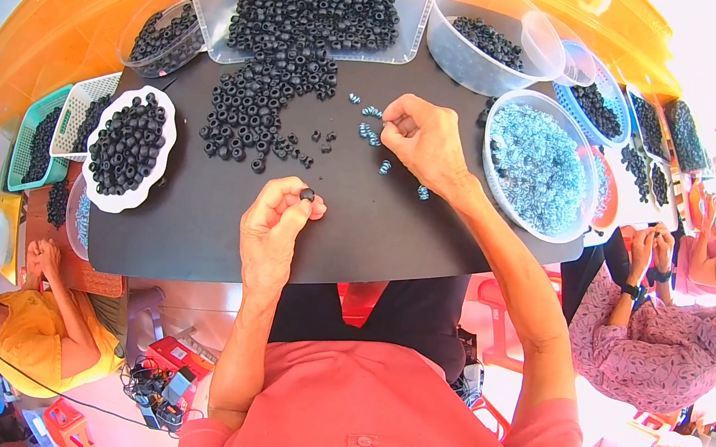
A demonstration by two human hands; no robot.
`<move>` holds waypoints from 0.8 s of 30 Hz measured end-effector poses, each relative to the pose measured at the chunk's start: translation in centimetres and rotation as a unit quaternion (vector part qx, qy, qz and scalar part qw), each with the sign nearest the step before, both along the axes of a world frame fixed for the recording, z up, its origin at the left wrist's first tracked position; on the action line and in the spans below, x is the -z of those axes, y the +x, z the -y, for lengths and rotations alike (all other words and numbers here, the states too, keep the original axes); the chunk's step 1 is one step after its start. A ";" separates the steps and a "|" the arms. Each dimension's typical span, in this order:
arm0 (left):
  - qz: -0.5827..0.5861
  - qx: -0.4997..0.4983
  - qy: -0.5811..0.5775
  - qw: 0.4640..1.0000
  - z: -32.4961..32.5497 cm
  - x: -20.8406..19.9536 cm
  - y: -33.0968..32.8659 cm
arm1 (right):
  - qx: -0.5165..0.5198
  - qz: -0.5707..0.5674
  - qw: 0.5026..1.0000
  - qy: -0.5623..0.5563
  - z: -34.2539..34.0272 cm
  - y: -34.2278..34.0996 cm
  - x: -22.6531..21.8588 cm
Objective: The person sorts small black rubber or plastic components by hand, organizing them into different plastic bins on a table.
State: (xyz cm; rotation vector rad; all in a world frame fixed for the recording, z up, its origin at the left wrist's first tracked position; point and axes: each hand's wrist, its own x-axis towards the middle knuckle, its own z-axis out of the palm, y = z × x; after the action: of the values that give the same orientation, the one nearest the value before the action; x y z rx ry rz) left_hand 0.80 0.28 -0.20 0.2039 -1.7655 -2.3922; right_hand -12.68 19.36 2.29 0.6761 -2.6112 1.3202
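Observation:
My left hand (271,227) is closed near the table's front edge, pinching a small round black plastic part (307,194) with a hole in it between thumb and forefinger. Farther off and to the right, my right hand (429,146) has its fingertips pressed together beside a few loose pale-blue coil springs (370,135). What lies between those fingertips, if anything, is hidden. Left of the springs spreads a heap of the same black parts (250,108), spilling out of a tipped clear plastic bin (410,40). Several single black pieces (329,137) lie between the heap and the springs.
A clear tub of springs (489,165) stands right of my right arm. On the left, a white scalloped dish (170,124) holds black parts. Another clear tub (458,66) is at the back of the dark table (356,233). People sit at left (64,332) and right (652,345).

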 end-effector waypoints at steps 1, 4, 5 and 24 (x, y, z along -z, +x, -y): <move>-0.001 -0.003 0.007 1.000 -0.1 0.0 -0.1 | 0.015 0.075 0.996 -0.055 0.4 0.6 -0.6; 0.008 -0.007 0.006 1.000 -0.1 -0.2 -0.1 | -0.043 0.182 0.971 -0.150 2.3 3.0 -1.8; 0.010 -0.010 0.004 1.000 -0.1 -0.2 -0.1 | -0.093 0.196 0.958 -0.186 2.8 3.5 -1.4; 0.002 0.000 -0.029 1.000 0.3 0.2 0.0 | -0.178 0.137 0.963 -0.152 4.8 6.3 -1.2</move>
State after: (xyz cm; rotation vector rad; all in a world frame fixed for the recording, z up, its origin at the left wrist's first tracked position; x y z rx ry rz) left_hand 0.81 0.00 -0.38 0.2006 -1.8333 -2.3396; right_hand -6.34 14.57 3.47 1.0038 -2.4699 2.0001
